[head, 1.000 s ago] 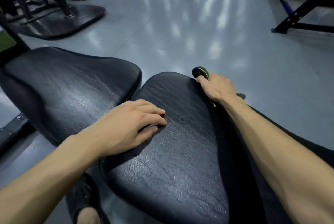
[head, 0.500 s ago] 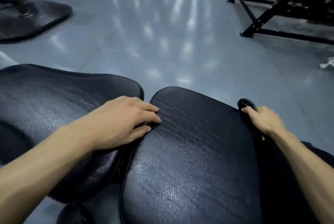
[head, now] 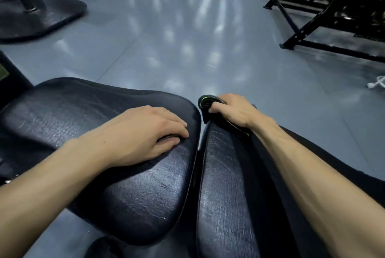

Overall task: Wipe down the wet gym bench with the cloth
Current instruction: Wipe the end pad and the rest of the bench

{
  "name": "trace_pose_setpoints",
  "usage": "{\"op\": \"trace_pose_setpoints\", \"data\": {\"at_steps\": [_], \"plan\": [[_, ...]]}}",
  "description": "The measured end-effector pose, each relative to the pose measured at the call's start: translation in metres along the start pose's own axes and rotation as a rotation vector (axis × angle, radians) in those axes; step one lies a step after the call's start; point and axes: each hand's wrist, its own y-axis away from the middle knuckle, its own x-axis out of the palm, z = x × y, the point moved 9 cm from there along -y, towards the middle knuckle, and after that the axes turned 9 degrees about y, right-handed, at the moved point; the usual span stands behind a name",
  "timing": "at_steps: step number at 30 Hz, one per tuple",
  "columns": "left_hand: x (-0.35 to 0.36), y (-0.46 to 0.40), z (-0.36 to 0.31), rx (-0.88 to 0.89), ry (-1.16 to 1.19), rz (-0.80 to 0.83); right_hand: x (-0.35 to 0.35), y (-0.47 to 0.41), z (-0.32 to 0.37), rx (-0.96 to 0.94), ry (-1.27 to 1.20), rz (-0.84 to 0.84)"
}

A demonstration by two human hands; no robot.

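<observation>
Your left hand [head: 143, 134] rests flat on the left pad [head: 62, 116] to brace you, while your right hand [head: 233, 111] grips the cloth [head: 205, 102] at the right pad's [head: 225, 195] far end, wiping it.

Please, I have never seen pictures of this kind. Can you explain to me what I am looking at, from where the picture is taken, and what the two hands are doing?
There is no machine here. A person wears a wide-angle camera on the head, so you look forward and down along their two bare arms. In front of them is a gym bench made of two black, cracked leather-like pads: the left pad and the right pad, with a narrow gap between them. The left hand rests flat on the left pad and holds nothing. The right hand grips a dark folded cloth with a yellow-green edge at the far end of the right pad. Behind lies a shiny grey floor, with black metal gym frames at the right.
</observation>
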Motion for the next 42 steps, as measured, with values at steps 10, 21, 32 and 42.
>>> {"op": "trace_pose_setpoints", "data": {"at_steps": [10,21,32,42], "plan": [[-0.008,0.018,0.001,-0.012,-0.046,0.071,-0.004,0.012,0.023,-0.055,-0.032,-0.078],[-0.009,0.017,-0.004,-0.053,-0.067,0.153,0.002,0.066,0.068,-0.165,-0.265,-0.197],[-0.027,0.031,0.005,-0.168,-0.047,0.139,0.010,0.117,0.093,-0.179,-0.202,-0.302],[-0.027,0.041,0.000,-0.134,-0.020,0.152,0.031,0.188,0.133,-0.325,-0.154,-0.385]]}}
